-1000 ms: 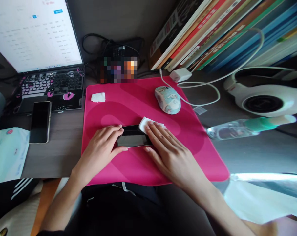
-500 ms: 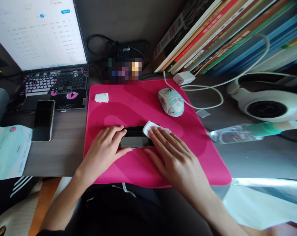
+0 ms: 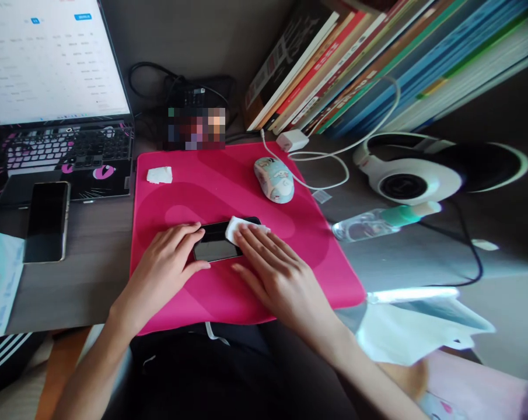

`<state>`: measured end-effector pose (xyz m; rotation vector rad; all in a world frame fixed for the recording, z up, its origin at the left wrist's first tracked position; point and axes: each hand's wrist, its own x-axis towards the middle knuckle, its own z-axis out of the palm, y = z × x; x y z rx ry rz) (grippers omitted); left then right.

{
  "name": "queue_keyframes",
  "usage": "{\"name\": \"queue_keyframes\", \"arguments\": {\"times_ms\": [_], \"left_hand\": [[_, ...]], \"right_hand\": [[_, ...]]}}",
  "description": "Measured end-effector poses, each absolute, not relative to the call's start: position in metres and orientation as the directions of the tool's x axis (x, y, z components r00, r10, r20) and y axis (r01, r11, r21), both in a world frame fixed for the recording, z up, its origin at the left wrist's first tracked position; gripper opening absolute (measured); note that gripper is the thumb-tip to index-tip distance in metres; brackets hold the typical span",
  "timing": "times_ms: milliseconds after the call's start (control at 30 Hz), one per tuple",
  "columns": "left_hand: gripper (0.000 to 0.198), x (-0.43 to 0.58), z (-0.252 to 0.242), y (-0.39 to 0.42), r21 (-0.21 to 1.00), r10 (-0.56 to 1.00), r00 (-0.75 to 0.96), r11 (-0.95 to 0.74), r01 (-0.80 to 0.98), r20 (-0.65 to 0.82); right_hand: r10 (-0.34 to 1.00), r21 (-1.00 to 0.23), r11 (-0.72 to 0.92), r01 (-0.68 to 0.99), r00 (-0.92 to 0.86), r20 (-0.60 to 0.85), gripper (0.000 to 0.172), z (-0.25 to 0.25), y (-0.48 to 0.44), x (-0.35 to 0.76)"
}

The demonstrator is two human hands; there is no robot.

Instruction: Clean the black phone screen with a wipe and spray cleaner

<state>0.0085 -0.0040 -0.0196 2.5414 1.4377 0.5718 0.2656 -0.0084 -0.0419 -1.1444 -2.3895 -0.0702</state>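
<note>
A dark smartphone [image 3: 215, 249] lies face up and sideways on the pink mat [image 3: 193, 192], its glossy screen reflecting light. My left hand [image 3: 167, 254] grips its left end, fingers at the far edge and thumb at the near edge. On the phone's right part, my right hand [image 3: 272, 268] presses a folded white tissue [image 3: 234, 228] flat under its fingertips. The right thumb is stretched apart by the near edge. The phone's right end is mostly hidden beneath the tissue and fingers.
A patterned mouse [image 3: 275, 179] and a crumpled white scrap [image 3: 159, 174] sit on the mat. Left are a laptop [image 3: 66, 154] and another phone [image 3: 47, 221]. Right are a clear spray bottle [image 3: 364, 224], headphones [image 3: 416, 175], a charger [image 3: 292, 140] with white cable, and books [image 3: 316, 70].
The camera view has turned to the right, so everything sits further left in the picture. Both hands keep nearly the same places on the phone, the tissue still under the right fingers.
</note>
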Motion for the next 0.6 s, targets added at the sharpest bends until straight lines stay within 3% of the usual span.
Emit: {"name": "queue_keyframes", "arguments": {"times_ms": [200,433,600], "left_hand": [[0.055,0.009,-0.022,-0.002,0.346,0.860,0.441,-0.508,0.789,0.257],[0.057,0.012,-0.019,-0.004,0.338,0.873,0.423,-0.485,0.807,0.243],[0.061,0.011,-0.021,-0.006,0.378,0.888,0.404,-0.459,0.804,0.219]], "right_hand": [[0.744,-0.247,0.643,0.725,-0.514,0.428,0.057,-0.048,0.010,0.261],[0.706,-0.149,0.674,0.723,-0.572,0.418,0.048,-0.031,-0.020,0.261],[0.667,-0.160,0.713,0.683,-0.590,0.455,0.044,-0.032,-0.013,0.247]]}}
